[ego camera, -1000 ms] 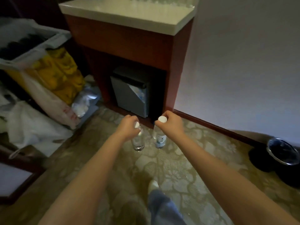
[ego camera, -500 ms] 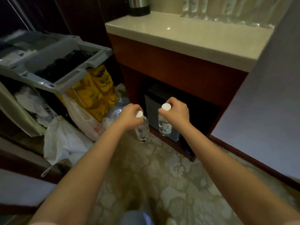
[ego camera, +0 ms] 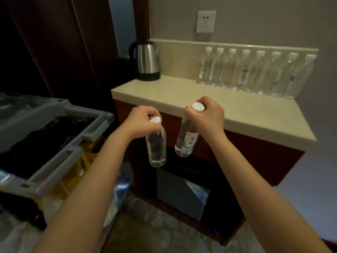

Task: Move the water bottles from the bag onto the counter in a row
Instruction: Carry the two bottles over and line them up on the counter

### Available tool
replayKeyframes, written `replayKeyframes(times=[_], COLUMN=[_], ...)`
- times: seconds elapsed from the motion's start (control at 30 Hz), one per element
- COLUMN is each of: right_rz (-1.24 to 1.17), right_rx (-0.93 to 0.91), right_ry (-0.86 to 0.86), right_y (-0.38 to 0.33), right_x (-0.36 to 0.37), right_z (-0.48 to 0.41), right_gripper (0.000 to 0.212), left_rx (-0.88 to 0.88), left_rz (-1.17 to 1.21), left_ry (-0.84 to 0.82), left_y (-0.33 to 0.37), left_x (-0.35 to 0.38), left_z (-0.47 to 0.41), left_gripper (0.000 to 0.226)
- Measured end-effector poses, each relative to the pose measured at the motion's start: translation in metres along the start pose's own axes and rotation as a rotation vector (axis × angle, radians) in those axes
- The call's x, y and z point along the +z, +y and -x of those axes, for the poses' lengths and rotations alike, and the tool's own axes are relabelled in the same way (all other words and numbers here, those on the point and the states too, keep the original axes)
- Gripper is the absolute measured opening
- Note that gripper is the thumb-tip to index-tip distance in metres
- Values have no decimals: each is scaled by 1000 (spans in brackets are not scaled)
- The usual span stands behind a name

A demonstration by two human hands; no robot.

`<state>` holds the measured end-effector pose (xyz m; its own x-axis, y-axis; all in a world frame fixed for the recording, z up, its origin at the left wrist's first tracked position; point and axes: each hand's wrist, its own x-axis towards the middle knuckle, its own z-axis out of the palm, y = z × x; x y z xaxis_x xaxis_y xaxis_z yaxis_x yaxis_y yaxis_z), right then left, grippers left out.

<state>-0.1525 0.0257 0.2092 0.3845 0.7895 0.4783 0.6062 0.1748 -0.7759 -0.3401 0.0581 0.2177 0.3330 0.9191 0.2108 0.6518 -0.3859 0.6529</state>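
Person is holding 2 water bottles, 1 per hand, just in front of the counter [ego camera: 237,114] edge.
L hand [ego camera: 144,121] is gripping the clear bottle [ego camera: 156,147] by the neck w/ curled fingers, body hanging below; R hand [ego camera: 207,117] is doing likewise w/ the labelled bottle [ego camera: 185,141], script too blurry to read. A row of 8 bottles [ego camera: 255,73] is standing at the counter's back, near 1 kettle [ego camera: 147,61].

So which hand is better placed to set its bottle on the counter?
Probably right: the right hand holds the right bottle at the counter edge; the left hand and left bottle hang lower.
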Motion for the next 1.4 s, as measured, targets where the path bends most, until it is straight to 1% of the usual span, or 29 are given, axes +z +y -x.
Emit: replayKeyframes(times=[0.13,0.3,0.4,0.47,0.53,0.67,0.8,1.0,1.13,1.23,1.3,1.33,1.4], right_rz=[-17,-5,26,22,25,111,159,232,300,404,455,444,359], right_rx=[-77,-148,-192,-191,-172,-146,-75,24,53,41,50,67,111], right_ry=[137,249,260,251,231,155,141,163,191,183,184,196,209], right_y=[-34,-46,-35,-22,-8,15,40,65,76,84,90,93,98], right_x=[11,26,42,53,65,91,120,157,177,185,189,189,190], right_z=[-62,-140,-188,-224,-257,-316,-364,-407,-422,-426,-423,-420,-410], right_gripper=[21,20,21,21,23,27,25,19,25,37,42,44,49], left_rx=[80,181,238,250,244,220,232,274,304,325,365,376,340], left_rz=[35,77,52,24,-3,-61,-61,-48,-20,88,154,175,260], left_ry=[-11,3,16,15,-3,-22,-60,-115,-169,-170,-141,-112,-73], left_y=[16,34,40,44,44,37,19,-18,-39,-51,-61,-66,-75], left_x=[-42,-71,-72,-69,-65,-57,-53,-43,-33,-24,-15,-11,-2], left_z=[-60,-141,-197,-237,-273,-340,-400,-480,-520,-535,-540,-540,-539], left_gripper=[20,20,18,19,20,27,24,23,23,33,41,45,51])
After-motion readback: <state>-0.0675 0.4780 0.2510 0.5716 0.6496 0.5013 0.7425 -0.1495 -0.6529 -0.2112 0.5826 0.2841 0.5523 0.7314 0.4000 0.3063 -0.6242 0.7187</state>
